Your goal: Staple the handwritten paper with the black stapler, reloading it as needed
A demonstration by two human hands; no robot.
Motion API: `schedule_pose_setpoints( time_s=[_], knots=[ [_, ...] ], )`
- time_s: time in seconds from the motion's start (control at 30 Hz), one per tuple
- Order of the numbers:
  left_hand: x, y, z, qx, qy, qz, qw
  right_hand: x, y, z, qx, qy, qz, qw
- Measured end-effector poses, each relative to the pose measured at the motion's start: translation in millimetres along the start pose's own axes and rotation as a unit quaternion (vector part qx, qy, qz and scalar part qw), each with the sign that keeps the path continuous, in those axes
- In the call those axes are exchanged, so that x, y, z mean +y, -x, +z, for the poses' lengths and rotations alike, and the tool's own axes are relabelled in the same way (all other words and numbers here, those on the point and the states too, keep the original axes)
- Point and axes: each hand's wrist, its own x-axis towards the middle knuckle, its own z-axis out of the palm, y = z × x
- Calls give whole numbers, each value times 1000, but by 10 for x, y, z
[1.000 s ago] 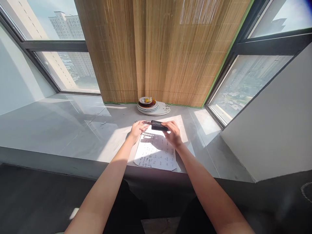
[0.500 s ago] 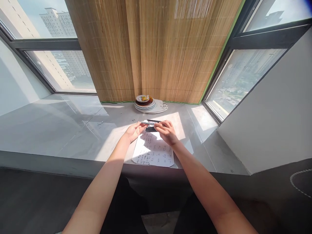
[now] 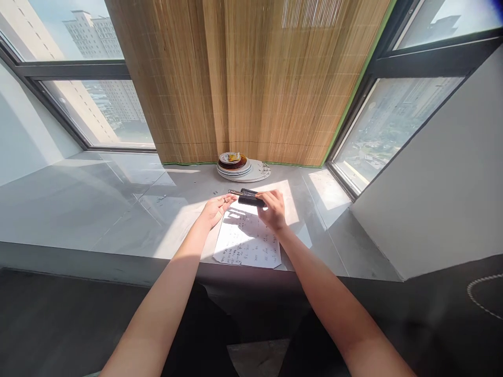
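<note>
A black stapler-like object [image 3: 249, 198] with a silvery strip is held over the far part of a handwritten white paper [image 3: 248, 238]. My right hand [image 3: 274, 208] is closed on the object's right end. Beside its left tip is my left hand [image 3: 218, 208], palm partly up, with its fingertips close together near the silvery end; whether they grip anything is too small to tell. The paper lies flat on the grey tiled sill [image 3: 129, 209], near its front edge, and the object's shadow falls on it.
Behind the hands stands a stack of small plates [image 3: 234, 166] on an oval white plate [image 3: 260, 172]. A bamboo blind [image 3: 251, 84] hangs behind them. Small scraps [image 3: 160, 199] lie on the sill to the left.
The black object has been raised off the paper and tilted, now held in my right hand. My right hand has turned and moved slightly up and right; my left hand has barely shifted.
</note>
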Motion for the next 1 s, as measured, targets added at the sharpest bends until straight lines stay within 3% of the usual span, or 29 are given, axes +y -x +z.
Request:
schedule_pose_setpoints(
  time_s=[0.07, 0.17, 0.27, 0.37, 0.5, 0.6, 0.8, 1.0],
  knots=[
    [14, -2, 7, 32, 10, 32, 999, 40, -11, -40, 5, -77, 66, 995],
    [37, 11, 14, 84, -11, 77, 993, 126, -5, -53, -59, -169, 118, 977],
    [61, 51, 31, 104, -63, 113, 986, 220, 8, -9, -139, -191, 112, 965],
    [82, 107, 70, 73, -72, 146, 984, 251, -1, 15, -192, -152, 90, 965],
    [100, 166, 126, 6, -88, 164, 982, 117, -27, -5, -142, -34, 2, 989],
    [102, 190, 138, -27, -132, 184, 974, -39, -18, 11, -120, 8, -61, 991],
    [92, 198, 111, -82, -163, 199, 963, -188, 34, 57, -129, 20, -130, 983],
    [134, 221, 130, -107, -180, 218, 953, -148, 28, 80, -70, 17, -187, 980]
  ],
)
